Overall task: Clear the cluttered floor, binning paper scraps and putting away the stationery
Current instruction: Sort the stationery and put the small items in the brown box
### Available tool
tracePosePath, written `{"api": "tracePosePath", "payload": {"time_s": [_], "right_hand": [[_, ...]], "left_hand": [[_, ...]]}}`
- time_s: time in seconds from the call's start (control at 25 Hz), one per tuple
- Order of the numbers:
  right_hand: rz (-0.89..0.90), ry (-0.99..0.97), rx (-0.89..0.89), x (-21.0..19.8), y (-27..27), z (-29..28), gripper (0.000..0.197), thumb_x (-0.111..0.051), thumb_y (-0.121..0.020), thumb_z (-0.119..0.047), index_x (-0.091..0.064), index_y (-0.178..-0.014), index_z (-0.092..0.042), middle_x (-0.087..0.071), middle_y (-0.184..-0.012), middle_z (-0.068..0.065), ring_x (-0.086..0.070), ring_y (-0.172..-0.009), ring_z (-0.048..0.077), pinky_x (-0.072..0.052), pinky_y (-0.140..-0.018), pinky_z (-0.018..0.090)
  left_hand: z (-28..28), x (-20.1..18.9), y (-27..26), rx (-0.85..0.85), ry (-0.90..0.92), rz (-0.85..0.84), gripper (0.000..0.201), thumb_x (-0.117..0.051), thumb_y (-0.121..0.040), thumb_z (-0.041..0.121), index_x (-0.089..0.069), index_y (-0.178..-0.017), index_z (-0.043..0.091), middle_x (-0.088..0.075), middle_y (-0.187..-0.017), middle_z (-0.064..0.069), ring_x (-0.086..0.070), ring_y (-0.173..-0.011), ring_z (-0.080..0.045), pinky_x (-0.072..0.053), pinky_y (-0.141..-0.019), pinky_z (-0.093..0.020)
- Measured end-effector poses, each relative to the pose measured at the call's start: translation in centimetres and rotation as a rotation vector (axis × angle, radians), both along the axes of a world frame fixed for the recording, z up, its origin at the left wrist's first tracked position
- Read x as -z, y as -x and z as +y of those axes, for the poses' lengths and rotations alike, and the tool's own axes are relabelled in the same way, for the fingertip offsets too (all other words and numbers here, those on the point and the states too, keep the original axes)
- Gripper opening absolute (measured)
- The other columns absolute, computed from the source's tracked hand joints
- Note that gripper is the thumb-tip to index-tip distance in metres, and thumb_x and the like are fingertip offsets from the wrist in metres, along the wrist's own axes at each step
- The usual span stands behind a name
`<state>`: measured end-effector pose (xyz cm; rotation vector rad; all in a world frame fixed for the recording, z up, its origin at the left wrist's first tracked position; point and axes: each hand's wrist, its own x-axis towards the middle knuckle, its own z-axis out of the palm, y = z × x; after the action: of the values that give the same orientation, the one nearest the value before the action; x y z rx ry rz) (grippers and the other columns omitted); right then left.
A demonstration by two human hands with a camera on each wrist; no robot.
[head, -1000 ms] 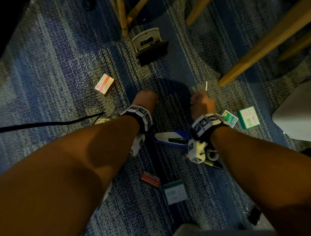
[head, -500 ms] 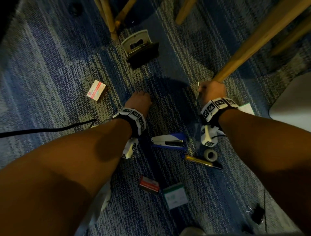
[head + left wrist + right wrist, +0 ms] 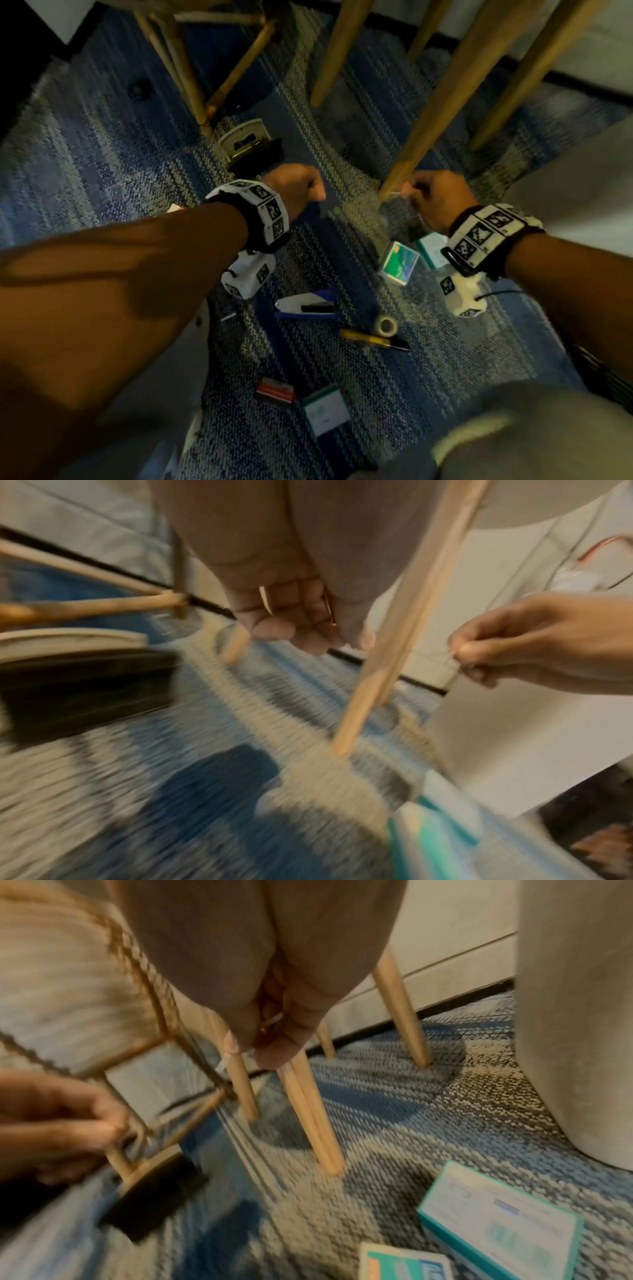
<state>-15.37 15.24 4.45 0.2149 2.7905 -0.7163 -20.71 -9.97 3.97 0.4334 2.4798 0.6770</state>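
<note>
My right hand (image 3: 430, 200) pinches a thin white paper scrap (image 3: 394, 194) between thumb and fingers, just off the carpet beside a wooden chair leg (image 3: 442, 102). The right wrist view shows the paper scrap (image 3: 223, 1064) sticking out below the fingertips (image 3: 274, 1053). My left hand (image 3: 299, 192) is a fist to the left, above the carpet. In the left wrist view its curled fingers (image 3: 291, 620) hold a pale paper sliver (image 3: 264, 599). A blue-and-white stapler (image 3: 305, 305), a tape roll (image 3: 387, 325) and a yellow cutter (image 3: 368, 340) lie on the carpet below my wrists.
A hole punch (image 3: 251, 149) lies ahead of my left hand. Small boxes are scattered around: teal (image 3: 399, 263), green (image 3: 430, 248), red (image 3: 275, 394), green-white (image 3: 325, 409). Wooden chair legs (image 3: 337, 51) stand ahead, and a grey upholstered block (image 3: 582, 192) stands to the right.
My right hand moved forward to the scrap lying by the chair leg and now pinches it. My left fist moved forward a little. The camera tilted up.
</note>
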Motion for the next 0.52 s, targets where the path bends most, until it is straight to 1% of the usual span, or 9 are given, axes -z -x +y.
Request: {"api": "tracePosePath", "payload": {"time_s": [0.08, 0.12, 0.16, 0.24, 0.28, 0.36, 0.4, 0.48, 0.52], "right_hand": [[0.114, 0.097, 0.083, -3.5, -2.1, 1.3, 0.011, -0.059, -0.092, -0.014, -0.069, -0.086, -0.012, -0.065, -0.077, 0.004, -0.061, -0.075, 0.019, -0.049, -0.076, 0.031], [0.174, 0.124, 0.145, -5.4, -3.5, 2.5, 0.01, -0.06, -0.092, -0.016, -0.068, -0.085, -0.015, -0.065, -0.075, 0.002, -0.06, -0.071, 0.015, -0.048, -0.074, 0.028], [0.253, 0.139, 0.206, -7.3, -4.9, 3.9, 0.01, -0.061, -0.091, -0.018, -0.067, -0.084, -0.02, -0.064, -0.075, 0.0, -0.059, -0.068, 0.012, -0.047, -0.072, 0.026], [0.418, 0.111, 0.299, -10.5, -8.0, 7.8, 0.011, -0.063, -0.091, -0.023, -0.064, -0.083, -0.03, -0.064, -0.075, -0.003, -0.059, -0.064, 0.0, -0.047, -0.07, 0.019], [0.474, 0.075, 0.36, -12.0, -9.4, 9.7, 0.009, -0.062, -0.091, -0.024, -0.064, -0.084, -0.03, -0.064, -0.075, -0.003, -0.059, -0.064, -0.002, -0.047, -0.069, 0.016], [0.539, 0.001, 0.487, -13.8, -11.3, 12.4, 0.008, -0.062, -0.09, -0.027, -0.068, -0.087, -0.023, -0.064, -0.077, -0.003, -0.059, -0.063, 0.003, -0.049, -0.07, 0.019], [0.577, -0.049, 0.535, -14.6, -12.3, 13.8, 0.01, -0.062, -0.09, -0.026, -0.07, -0.089, -0.02, -0.064, -0.079, -0.004, -0.057, -0.066, 0.006, -0.048, -0.07, 0.019], [0.641, -0.107, 0.585, -15.7, -13.2, 15.8, 0.01, -0.063, -0.09, -0.022, -0.071, -0.089, -0.016, -0.064, -0.084, -0.006, -0.055, -0.073, 0.005, -0.042, -0.068, 0.01], [0.641, -0.116, 0.605, -16.1, -13.4, 16.7, 0.011, -0.063, -0.089, -0.022, -0.072, -0.089, -0.016, -0.066, -0.085, -0.006, -0.057, -0.075, 0.005, -0.041, -0.069, 0.008]], "left_hand": [[2.7, -2.3, 0.5, 0.087, -0.053, 0.007, 0.01, -0.056, -0.094, 0.023, -0.063, -0.089, 0.017, -0.06, -0.088, -0.001, -0.058, -0.091, -0.023, -0.039, -0.075, -0.027], [4.4, -3.4, 0.7, 0.118, -0.109, 0.0, 0.009, -0.058, -0.093, 0.022, -0.062, -0.087, 0.017, -0.058, -0.087, 0.001, -0.058, -0.09, -0.022, -0.039, -0.075, -0.027], [6.2, -4.3, 0.8, 0.145, -0.156, 0.032, 0.007, -0.06, -0.092, 0.022, -0.063, -0.087, 0.018, -0.055, -0.087, 0.003, -0.057, -0.088, -0.02, -0.038, -0.074, -0.026], [10.1, -5.7, 0.5, 0.196, -0.249, 0.134, 0.005, -0.065, -0.089, 0.02, -0.066, -0.087, 0.015, -0.047, -0.088, 0.005, -0.053, -0.084, -0.015, -0.036, -0.076, -0.02], [12.1, -6.4, 0.0, 0.224, -0.311, 0.164, 0.004, -0.067, -0.087, 0.019, -0.067, -0.087, 0.014, -0.044, -0.085, 0.006, -0.051, -0.082, -0.013, -0.035, -0.076, -0.017], [15.2, -7.6, -1.0, 0.244, -0.419, 0.179, 0.003, -0.068, -0.086, 0.018, -0.067, -0.083, 0.017, -0.041, -0.078, 0.01, -0.047, -0.073, -0.01, -0.036, -0.07, -0.017], [17.2, -8.3, -1.8, 0.271, -0.476, 0.17, 0.004, -0.068, -0.086, 0.017, -0.066, -0.082, 0.017, -0.042, -0.075, 0.01, -0.046, -0.068, -0.008, -0.036, -0.066, -0.016], [20.2, -9.5, -3.2, 0.303, -0.573, 0.151, 0.006, -0.068, -0.086, 0.017, -0.066, -0.08, 0.017, -0.048, -0.071, 0.008, -0.047, -0.064, -0.009, -0.037, -0.064, -0.019], [21.5, -10.3, -3.9, 0.31, -0.602, 0.141, 0.007, -0.068, -0.086, 0.017, -0.065, -0.08, 0.018, -0.052, -0.071, 0.008, -0.05, -0.065, -0.01, -0.04, -0.065, -0.021]]}}
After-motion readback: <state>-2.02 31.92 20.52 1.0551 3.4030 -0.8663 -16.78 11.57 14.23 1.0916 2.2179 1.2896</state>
